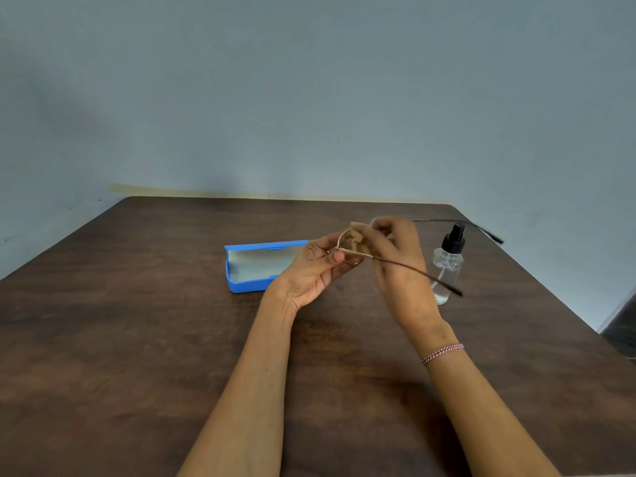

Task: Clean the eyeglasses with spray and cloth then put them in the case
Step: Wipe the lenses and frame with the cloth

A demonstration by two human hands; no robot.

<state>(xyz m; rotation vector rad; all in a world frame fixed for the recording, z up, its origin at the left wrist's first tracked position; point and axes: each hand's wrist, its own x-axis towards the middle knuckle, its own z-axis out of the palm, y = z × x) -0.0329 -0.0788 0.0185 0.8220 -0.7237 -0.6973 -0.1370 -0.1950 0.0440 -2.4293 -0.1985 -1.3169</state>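
Fingers of the left hand (309, 270) pinch thin wire-framed eyeglasses (351, 253) above the brown wooden bench (137, 339). The right hand (399, 266) pinches a tan cloth (358, 237) against them.

Dark brown wooden table (137, 339), far edge against plain grey-blue wall (309, 98); dark floor (623, 325), maybe, at right.

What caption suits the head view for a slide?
Left hand holds the eyeglasses, right hand holds a cloth to a lens; open blue case and spray bottle on the table.

Bare forearms, no sleeves; braided pink-white bracelet (443, 353) on right wrist.
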